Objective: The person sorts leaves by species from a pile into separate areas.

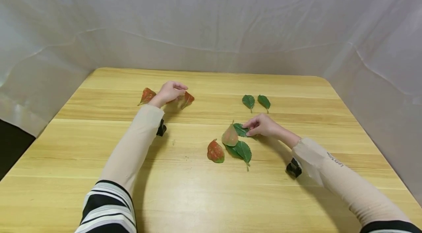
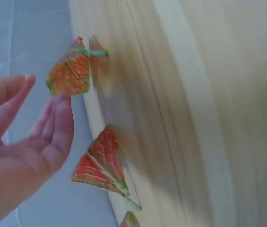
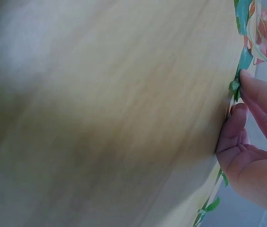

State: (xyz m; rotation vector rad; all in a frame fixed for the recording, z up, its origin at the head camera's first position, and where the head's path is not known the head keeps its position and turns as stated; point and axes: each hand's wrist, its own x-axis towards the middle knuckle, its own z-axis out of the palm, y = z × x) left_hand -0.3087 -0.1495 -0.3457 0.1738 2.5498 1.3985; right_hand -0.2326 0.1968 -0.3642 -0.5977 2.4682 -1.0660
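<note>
Noted inverted print (image 1: pixel 334 159) on right sleeve (image 1: pixel 351 185), partly legible as "Lets". Found left hand (image 1: pixel 170 92) loosely spread at red leaf (image 1: pixel 188 100), gripping nothing; found right hand (image 1: pixel 263 125) half spread, touching green leaf (image 1: pixel 239 129).

Lt wood tbl (image 1: pixel 184 196); red lvs (image 1: pixel 215 151) L & ctr, grn lvs (image 1: pixel 248 102) ctr-R.
</note>
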